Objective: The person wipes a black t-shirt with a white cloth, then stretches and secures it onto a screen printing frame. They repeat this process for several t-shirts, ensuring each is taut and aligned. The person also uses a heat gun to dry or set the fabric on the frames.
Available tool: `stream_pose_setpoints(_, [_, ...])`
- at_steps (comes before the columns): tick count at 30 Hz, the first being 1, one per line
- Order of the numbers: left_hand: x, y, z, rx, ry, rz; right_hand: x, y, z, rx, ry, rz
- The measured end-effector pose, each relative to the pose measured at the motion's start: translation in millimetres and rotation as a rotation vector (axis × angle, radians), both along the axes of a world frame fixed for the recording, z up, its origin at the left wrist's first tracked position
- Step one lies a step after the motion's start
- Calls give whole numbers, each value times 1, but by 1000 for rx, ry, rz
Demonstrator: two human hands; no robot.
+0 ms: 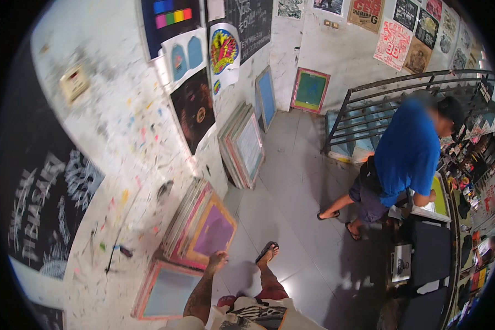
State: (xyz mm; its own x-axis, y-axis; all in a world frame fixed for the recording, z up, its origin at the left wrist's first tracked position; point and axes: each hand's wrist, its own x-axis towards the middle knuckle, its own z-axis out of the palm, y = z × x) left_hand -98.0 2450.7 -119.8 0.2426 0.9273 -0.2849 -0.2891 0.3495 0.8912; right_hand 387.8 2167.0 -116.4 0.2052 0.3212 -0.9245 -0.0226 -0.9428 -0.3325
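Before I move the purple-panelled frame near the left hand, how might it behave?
The purple-panelled frame should stay stiff, given its straight-edged border. Its thin, flat build suggests it's fairly light for its size. Leaning on stacked frames, it could tip if pulled.

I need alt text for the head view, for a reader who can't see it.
The wearer's left hand is beside a purple frame in a stack leaning against a paint-spattered wall. At right, a co-worker in blue bends over a yellow-green frame.
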Motion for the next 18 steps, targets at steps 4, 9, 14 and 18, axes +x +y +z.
stream_pose_setpoints(4, [63, 117, 39, 8, 49, 51, 16, 119, -3, 32, -12, -56])
stream_pose_setpoints(9, [55, 187, 27, -611, 492, -249, 67, 280, -20, 392, -30, -22])
stream_pose_setpoints(14, [73, 212, 32, -768, 543, -60, 129, 568, 87, 803, -84, -73])
stream_pose_setpoints(18, [104, 262, 24, -801, 543, -96, 180, 699, 108, 947, -111, -31])
